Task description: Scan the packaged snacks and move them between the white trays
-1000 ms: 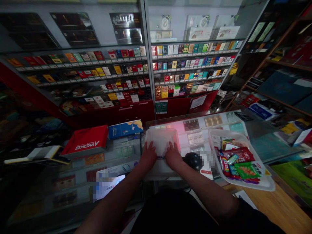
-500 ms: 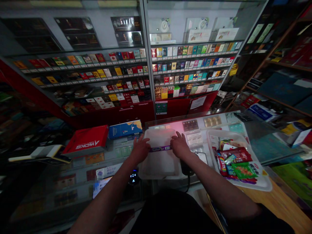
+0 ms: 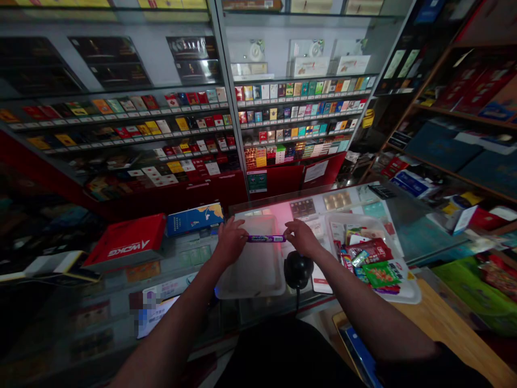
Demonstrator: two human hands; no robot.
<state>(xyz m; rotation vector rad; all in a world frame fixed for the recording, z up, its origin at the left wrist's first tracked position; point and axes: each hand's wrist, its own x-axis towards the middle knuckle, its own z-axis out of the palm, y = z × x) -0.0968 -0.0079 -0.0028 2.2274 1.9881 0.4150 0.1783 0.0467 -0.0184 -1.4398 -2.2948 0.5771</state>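
**Red box:** a glossy red cardboard box point(image 3: 125, 240) lies flat way out left of the left hand, with white lettering on the lid, sharp corners, thin and rigid-looking.

**Blue box:** a blue printed carton point(image 3: 194, 218) sits just past the left hand's fingers, right beside the red box, long and flat.

**Left hand:** the left hand point(image 3: 231, 241) is bare, palm down, fingers stretched out and slightly apart, with the fingertips at the stick's left end.

**Stick:** a purple stick pack point(image 3: 262, 238) runs sideways between the two hands, skinny and shiny like foil wrap, right above a clear plastic tray point(image 3: 250, 277). Can't tell if it's actually pinched or only touched.

**Right hand:** the right hand point(image 3: 299, 237) is bare too, fingers loosely curled, the tips at the stick's right end.

**Black dome:** a smooth black domed gadget point(image 3: 298, 269) with a cord sits just below the right hand, on the glass counter point(image 3: 388, 237).

**Snack tray:** right of the right hand, a second white-rimmed plastic tray point(image 3: 407, 293) holds crinkly red and green snack packets point(image 3: 377, 274).

**Shelves:** glass shelves of cigarette packs point(image 3: 291, 116) stand past both hands.
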